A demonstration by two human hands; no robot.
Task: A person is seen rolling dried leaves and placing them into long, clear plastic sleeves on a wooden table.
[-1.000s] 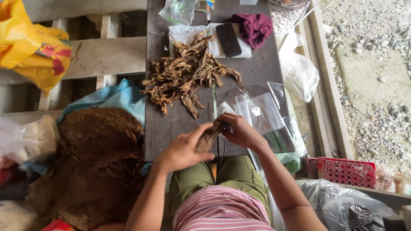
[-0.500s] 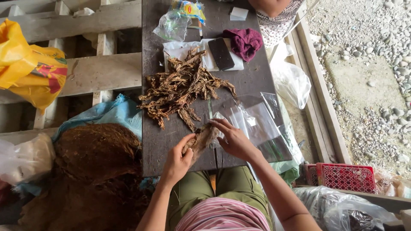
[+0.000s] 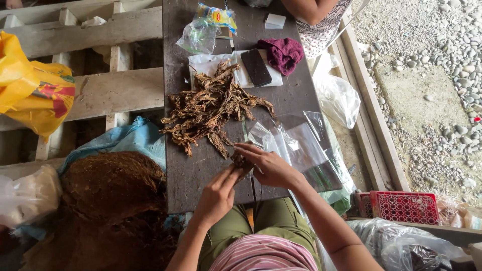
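1. A small wad of dried brown leaf [image 3: 241, 161] sits between both hands, its long axis running from the left fingertips up toward the right palm.
2. The left hand [image 3: 219, 193] pinches its lower end; the right hand [image 3: 271, 165] curls closed over the top.
3. Beyond the knuckles lies a loose pile of brown dried leaves [image 3: 211, 108] on the dark wooden table [image 3: 191, 175].
4. Clear plastic bags [image 3: 301, 143] lie just right of the right hand.

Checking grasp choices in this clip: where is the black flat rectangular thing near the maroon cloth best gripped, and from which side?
Probably across the long edges of the black rectangular thing, from above: it lies flat on white paper, its sides clear of the maroon cloth.
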